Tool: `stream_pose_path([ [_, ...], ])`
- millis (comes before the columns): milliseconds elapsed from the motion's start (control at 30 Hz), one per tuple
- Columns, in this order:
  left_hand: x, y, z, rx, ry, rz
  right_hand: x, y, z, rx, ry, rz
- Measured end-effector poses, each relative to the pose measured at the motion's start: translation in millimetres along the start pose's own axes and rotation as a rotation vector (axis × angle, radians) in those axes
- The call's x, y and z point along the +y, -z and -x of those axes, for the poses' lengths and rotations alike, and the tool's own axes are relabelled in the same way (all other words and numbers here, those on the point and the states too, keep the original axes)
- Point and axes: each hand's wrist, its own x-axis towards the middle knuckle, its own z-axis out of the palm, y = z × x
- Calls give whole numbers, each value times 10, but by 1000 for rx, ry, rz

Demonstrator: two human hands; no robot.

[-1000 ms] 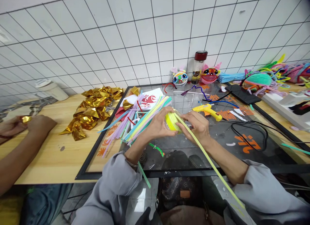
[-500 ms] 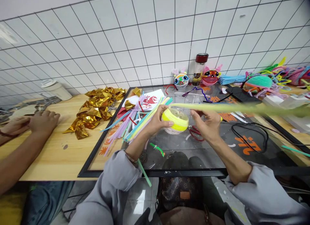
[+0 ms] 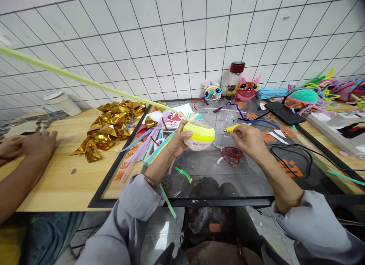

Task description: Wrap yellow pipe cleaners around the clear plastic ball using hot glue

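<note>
My left hand [image 3: 178,139] is closed around the side of a round bowl-shaped piece [image 3: 199,134]. Bright yellow fuzzy strands circle its upper part, while the lower part is pale pinkish white. From its rim a long yellow pipe cleaner [image 3: 97,82] runs up and out past the left edge of the view. To the right of the bowl, my right hand [image 3: 248,139] grips a yellow glue gun [image 3: 232,128], its metal tip pointing left at the bowl but apart from it. Red-handled scissors [image 3: 232,155] lie on the table between my hands.
Loose pastel pipe cleaners [image 3: 139,151] and crumpled gold foil shapes [image 3: 110,124] lie to the left. Another person's hands [image 3: 40,145] rest at the far left. Decorated animal-faced balls [image 3: 212,92] and a lidded bottle [image 3: 234,80] stand by the wall. A black cable [image 3: 310,154] loops at right.
The long yellow pipe cleaner swung from pointing right to pointing up left. The bowl moved slightly left and up. My right hand drew away from it, with the glue gun's tip now showing.
</note>
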Motion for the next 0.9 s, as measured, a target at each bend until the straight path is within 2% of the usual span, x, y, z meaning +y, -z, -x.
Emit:
stream_pose_path([
  [67, -26, 26, -16, 0, 9, -5, 4, 13, -38, 91, -44, 157],
  [100, -38, 39, -25, 1, 14, -5, 5, 23, -61, 78, -87, 230],
  [233, -53, 63, -49, 13, 29, 4, 2, 58, -148, -140, -240, 399],
  [467, -28, 27, -18, -5, 30, -39, 117, -4, -278, -248, -322, 426],
  [600, -60, 20, -9, -35, 33, -63, 214, -47, -346, -251, -406, 365],
  [667, -71, 10, -1, -58, 34, -83, 237, -42, -352, -217, -425, 301],
  [733, -71, -5, 11, -71, 43, -106, 237, -13, -336, -129, -428, 227],
  [800, -66, -21, 22, -80, 43, -129, 217, 34, -299, 29, -405, 148],
  [900, -64, -32, 28, -101, 24, -154, 156, 104, -216, 334, -295, -18],
])
